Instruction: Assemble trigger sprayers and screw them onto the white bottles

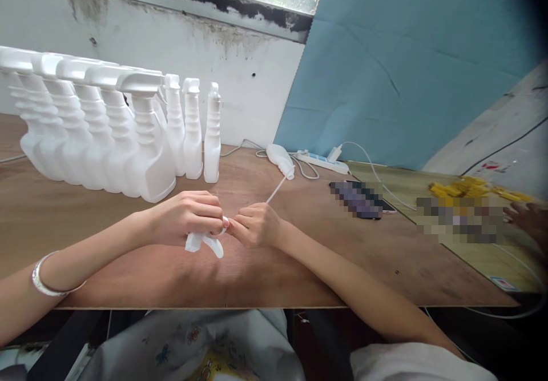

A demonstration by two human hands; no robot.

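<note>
Left hand: the left hand [186, 216] is curled shut around a white spray head [205, 241]. The hand is over the middle of the worktop [299, 255].
Spray head: it sits under the left fingers. Its white trigger sticks out below the hand and points down at the wood.
Right hand: the right hand [256, 225] is pinched shut on a thin white tube [276, 189]. Its fingertips touch the left hand's fingertips.
Tube: it goes up and to the right from the right hand. Its far tip is just beside a white thing with a round end [280, 160].
Bracelet: a silver bracelet [47, 281] is on the left wrist.
Bottles: a row of white spray bottles [98, 135] stands on the left of the worktop, near the wall. Three thin ones [192, 129] stand at the right end of the row.
Power strip: a white power strip [321, 162] lies at the back, with white cables going off to the right.
Phone: a dark phone [357, 198] lies right of the hands, well apart from them.
Yellow bits: a pile of small yellow bits [466, 188] is far to the right.
Other person: another person's hand [528, 221] shows at the right edge, near the yellow bits.
</note>
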